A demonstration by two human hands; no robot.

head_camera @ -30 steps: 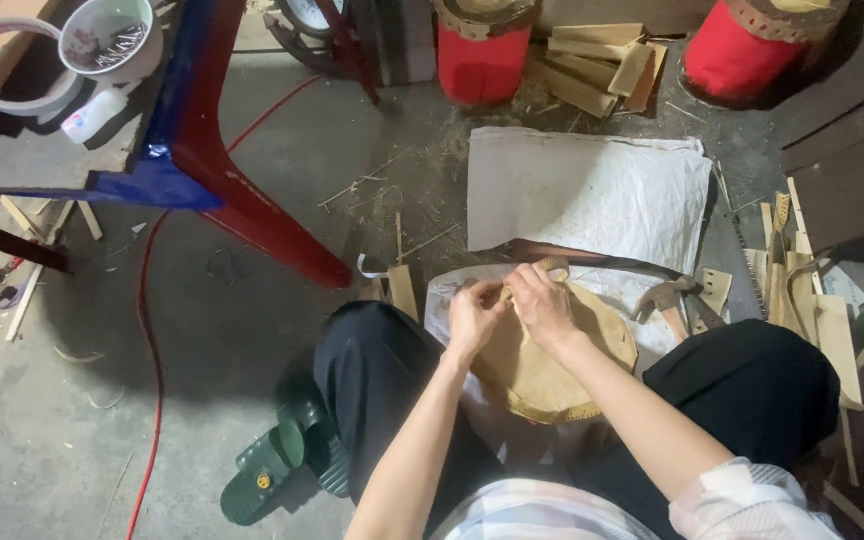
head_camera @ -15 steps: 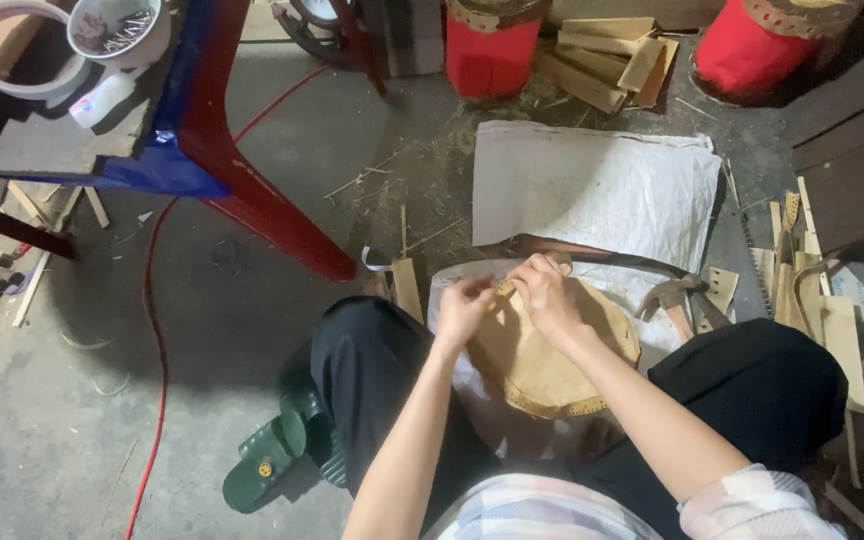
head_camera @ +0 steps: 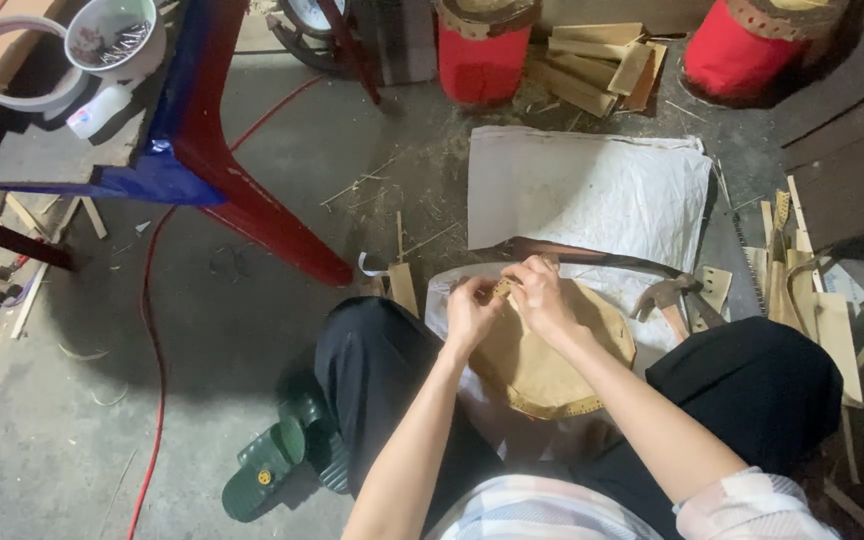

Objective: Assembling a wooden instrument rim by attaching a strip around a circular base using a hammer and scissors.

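Note:
A round tan drum-like piece [head_camera: 542, 365] with a stitched or punched edge rests between my knees on a white cloth [head_camera: 442, 300]. My left hand [head_camera: 471, 312] and my right hand [head_camera: 539, 297] meet at its far rim, both pinching the same small spot of the edge. The fingertips hide what lies between them. A hammer [head_camera: 664, 296] lies just right of the piece. My legs in black trousers frame it on both sides.
A white sack [head_camera: 592, 190] lies spread on the floor ahead. Two red drums [head_camera: 482, 50] [head_camera: 742, 45] and wooden offcuts [head_camera: 592, 65] stand at the back. A red-and-blue table leg [head_camera: 252, 200], a cup of nails [head_camera: 117, 35], a red cable [head_camera: 152, 330], a green sandal [head_camera: 267, 465] and wood strips [head_camera: 812, 290] surround me.
Both hands stay at the far rim of the tan piece, shifting only slightly. The view has tilted a little.

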